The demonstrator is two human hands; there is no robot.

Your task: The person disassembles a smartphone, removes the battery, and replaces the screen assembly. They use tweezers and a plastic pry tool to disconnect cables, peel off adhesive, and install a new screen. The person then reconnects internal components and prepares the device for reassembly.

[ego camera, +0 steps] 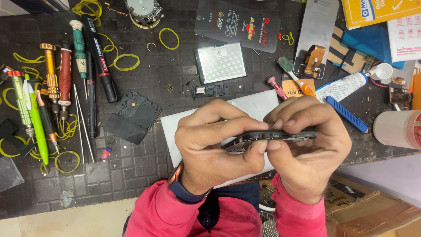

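Note:
Both my hands hold a thin dark phone frame (280, 135) edge-on, above a white sheet (254, 107) on the black bench mat. My left hand (215, 140) grips its left end, fingers over the top and thumb underneath. My right hand (307, 145) pinches the right end the same way. A watch sits on my left wrist. Behind my hands lie a small black connector board (210, 91) and a silver battery (220, 62).
Screwdrivers (52, 83), a black marker (98, 57), tweezers and yellow rubber bands lie at the left. A black camera cover plate (131, 115) sits left of centre. A glue tube (344, 85), blue pry tool (346, 114), toothbrush and white cup (397, 127) stand right.

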